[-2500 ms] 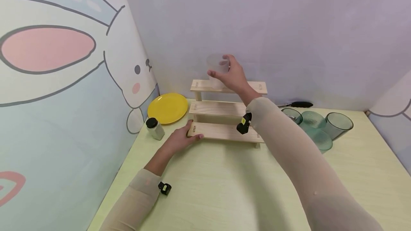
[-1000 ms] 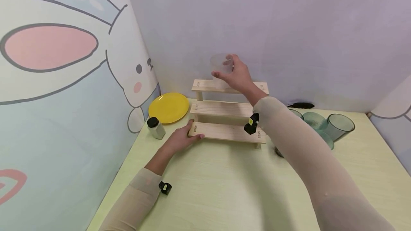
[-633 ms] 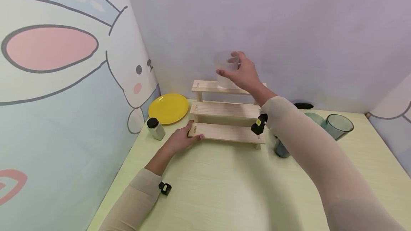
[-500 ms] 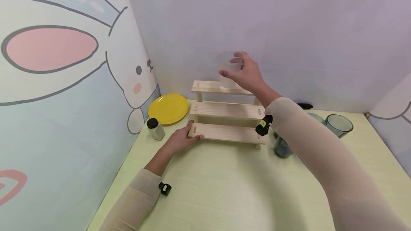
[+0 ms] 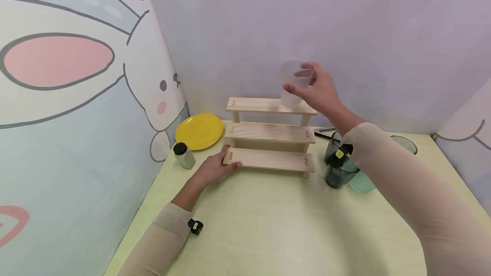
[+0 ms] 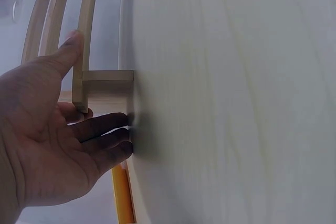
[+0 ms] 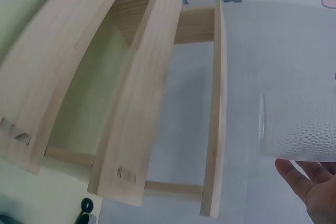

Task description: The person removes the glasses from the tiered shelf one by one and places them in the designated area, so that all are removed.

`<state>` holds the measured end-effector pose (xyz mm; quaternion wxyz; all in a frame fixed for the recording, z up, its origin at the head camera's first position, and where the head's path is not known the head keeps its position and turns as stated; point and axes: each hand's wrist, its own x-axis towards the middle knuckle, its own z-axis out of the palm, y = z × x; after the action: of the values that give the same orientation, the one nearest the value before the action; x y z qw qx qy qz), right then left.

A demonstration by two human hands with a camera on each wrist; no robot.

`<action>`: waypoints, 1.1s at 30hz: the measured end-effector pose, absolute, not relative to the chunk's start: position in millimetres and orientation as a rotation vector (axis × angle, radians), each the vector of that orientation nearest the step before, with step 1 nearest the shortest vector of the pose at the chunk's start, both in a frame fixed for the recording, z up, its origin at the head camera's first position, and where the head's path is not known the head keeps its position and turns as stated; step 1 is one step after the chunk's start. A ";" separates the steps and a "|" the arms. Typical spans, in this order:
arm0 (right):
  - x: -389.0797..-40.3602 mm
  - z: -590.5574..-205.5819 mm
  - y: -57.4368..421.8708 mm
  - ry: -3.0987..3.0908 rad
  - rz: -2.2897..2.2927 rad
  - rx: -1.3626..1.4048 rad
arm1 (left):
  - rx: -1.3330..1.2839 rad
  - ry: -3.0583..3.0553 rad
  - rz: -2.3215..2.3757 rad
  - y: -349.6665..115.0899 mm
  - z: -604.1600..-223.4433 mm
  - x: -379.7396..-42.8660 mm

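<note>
A three-tier wooden display rack (image 5: 270, 132) stands on the table near the back wall. My left hand (image 5: 212, 169) grips the left end of its lowest step; in the left wrist view the thumb lies over the plank (image 6: 86, 19). My right hand (image 5: 321, 92) holds a clear, frosted cup (image 5: 291, 93) upright above the right part of the top step. In the right wrist view a gap separates the textured cup (image 7: 299, 129) from the top plank (image 7: 214, 129). Fingers of the right hand (image 7: 321, 195) show beside the cup, partly cut off by the frame.
A yellow plate (image 5: 199, 131) and a black-lidded jar (image 5: 185, 156) stand left of the rack. On its right are dark drinking glasses (image 5: 337, 178), a green glass dish (image 5: 362, 183) and another glass (image 5: 404, 143), partly behind the right sleeve. Walls (image 5: 287, 20) close off the back and sides.
My right hand has moved to the right with the cup, from the middle of the top step toward its right end. The left hand has kept its grip on the rack.
</note>
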<state>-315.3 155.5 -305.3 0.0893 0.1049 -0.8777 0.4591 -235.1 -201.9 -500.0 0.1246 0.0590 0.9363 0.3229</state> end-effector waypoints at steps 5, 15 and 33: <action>-309.3 -307.7 174.9 -2.603 1.326 0.290 | 0.175 2.729 0.945 -204.6 -500.4 -236.6; -297.9 -314.5 210.6 -2.603 1.254 0.265 | 0.163 2.721 0.944 -207.1 -500.4 -238.7; -256.5 -343.9 284.7 -2.704 1.072 0.181 | 0.158 2.727 0.934 -213.2 -501.3 -240.8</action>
<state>-256.5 284.7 -343.9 0.1133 0.0616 -0.9218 0.3656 -240.8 -213.2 -501.3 0.1272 0.0541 0.9370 0.3208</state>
